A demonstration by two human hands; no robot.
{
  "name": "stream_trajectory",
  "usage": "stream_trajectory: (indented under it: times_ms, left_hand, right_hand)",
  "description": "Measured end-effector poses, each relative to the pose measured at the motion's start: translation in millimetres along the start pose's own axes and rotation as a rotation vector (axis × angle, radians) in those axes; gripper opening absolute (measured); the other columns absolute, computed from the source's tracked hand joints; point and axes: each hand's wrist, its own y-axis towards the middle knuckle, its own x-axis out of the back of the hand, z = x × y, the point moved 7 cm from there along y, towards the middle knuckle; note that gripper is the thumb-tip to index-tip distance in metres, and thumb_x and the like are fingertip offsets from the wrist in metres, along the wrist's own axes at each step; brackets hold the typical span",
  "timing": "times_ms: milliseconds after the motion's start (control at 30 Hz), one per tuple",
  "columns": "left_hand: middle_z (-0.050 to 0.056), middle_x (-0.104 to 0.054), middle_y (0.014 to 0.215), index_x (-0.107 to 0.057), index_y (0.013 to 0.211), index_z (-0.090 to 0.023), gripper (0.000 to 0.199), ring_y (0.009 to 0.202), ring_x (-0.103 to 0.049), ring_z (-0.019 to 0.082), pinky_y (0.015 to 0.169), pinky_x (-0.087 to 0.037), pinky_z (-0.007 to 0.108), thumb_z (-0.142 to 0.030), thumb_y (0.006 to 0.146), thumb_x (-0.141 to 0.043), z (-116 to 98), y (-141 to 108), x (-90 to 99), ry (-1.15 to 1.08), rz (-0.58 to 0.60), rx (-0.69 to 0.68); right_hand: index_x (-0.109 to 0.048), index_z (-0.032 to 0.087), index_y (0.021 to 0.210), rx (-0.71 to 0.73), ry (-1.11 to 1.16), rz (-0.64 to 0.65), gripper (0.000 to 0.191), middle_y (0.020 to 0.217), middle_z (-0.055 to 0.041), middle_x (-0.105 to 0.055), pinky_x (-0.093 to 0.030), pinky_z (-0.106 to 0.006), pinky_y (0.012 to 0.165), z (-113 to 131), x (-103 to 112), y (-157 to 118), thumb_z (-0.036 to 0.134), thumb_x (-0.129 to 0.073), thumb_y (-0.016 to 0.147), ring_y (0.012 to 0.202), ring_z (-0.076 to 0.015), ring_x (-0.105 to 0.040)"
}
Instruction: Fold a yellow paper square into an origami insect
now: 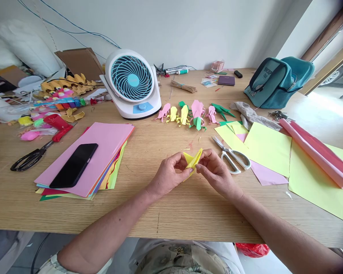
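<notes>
A small folded piece of yellow paper (pixel 193 159) is held a little above the wooden table, between both hands. My left hand (pixel 174 169) pinches its left side with thumb and fingers. On the other side, my right hand (pixel 215 169) grips the right edge, thumb toward the middle. The paper has pointed flaps; its lower part is partly covered by my fingers. Just right of my right hand lie scissors (pixel 231 155) with white handles. Beyond my hands stands a row of folded paper figures in pink, yellow and green, among them a pink figure (pixel 197 108).
A black phone (pixel 73 165) rests on a stack of coloured paper (pixel 110 133) at left. Black-handled scissors (pixel 31 156) lie further left. Behind are a white fan (pixel 110 85) and a teal backpack (pixel 270 83). Yellow sheets (pixel 270 148) and a pink roll (pixel 317 152) spread at right.
</notes>
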Motion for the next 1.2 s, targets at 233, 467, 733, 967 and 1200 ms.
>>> stream_trajectory:
  times_ms: [233, 467, 733, 967, 1200]
  left_hand:
    - [0.000, -0.066, 0.071, -0.065, 0.077, -0.017, 0.006, 0.067, -0.061, 0.012, 0.067, -0.048, 0.022, -0.021, 0.079, -0.066, -1.2, -1.4, 2.2, 0.141, -0.041, -0.066]
    - [-0.001, -0.065, 0.069, -0.062, 0.073, -0.017, 0.006, 0.064, -0.059, 0.011, 0.066, -0.047, 0.022, -0.019, 0.079, -0.065, -4.2, -2.4, 3.7, 0.213, -0.066, -0.096]
    - [0.001, -0.066, 0.075, -0.067, 0.082, -0.016, 0.005, 0.069, -0.061, 0.012, 0.068, -0.051, 0.023, -0.020, 0.079, -0.065, 0.3, -3.2, -4.8, 0.108, 0.020, -0.054]
    - [-0.002, -0.061, 0.074, -0.057, 0.083, -0.017, 0.014, 0.067, -0.059, 0.010, 0.061, -0.046, 0.020, -0.024, 0.080, -0.068, 10.2, -3.0, -7.8, -0.066, 0.042, 0.020]
    - [0.004, -0.065, 0.086, -0.053, 0.086, -0.017, 0.024, 0.085, -0.064, 0.017, 0.074, -0.050, 0.026, -0.038, 0.087, -0.064, 4.0, -3.4, -13.4, -0.342, 0.195, 0.084]
  right_hand:
    - [-0.050, 0.024, 0.089, 0.005, -0.056, -0.011, 0.024, 0.075, 0.0019, -0.051, -0.043, -0.028, 0.060, 0.1, 1.5, -0.4, 0.042, -0.065, 0.088, 0.066, -0.0128, -0.048]
    - [-0.051, 0.024, 0.091, 0.007, -0.008, 0.015, 0.020, 0.077, 0.0022, -0.052, -0.042, -0.026, 0.061, -1.2, 0.3, -1.2, 0.038, -0.065, 0.089, 0.066, -0.0118, -0.047]
    - [-0.050, 0.024, 0.092, -0.072, 0.039, 0.040, 0.030, 0.079, 0.0010, -0.054, -0.045, -0.028, 0.062, -9.6, -1.6, -1.8, 0.045, -0.070, 0.084, 0.068, -0.0128, -0.052]
    - [-0.051, 0.023, 0.087, -0.072, 0.037, -0.023, 0.032, 0.074, 0.0021, -0.053, -0.046, -0.027, 0.060, -6.3, 1.6, 1.5, 0.046, -0.072, 0.081, 0.065, -0.0118, -0.050]
    - [-0.051, 0.023, 0.088, -0.062, 0.043, -0.047, 0.031, 0.077, 0.0016, -0.056, -0.050, -0.029, 0.062, -3.3, 6.6, 3.0, 0.044, -0.072, 0.081, 0.067, -0.0123, -0.053]
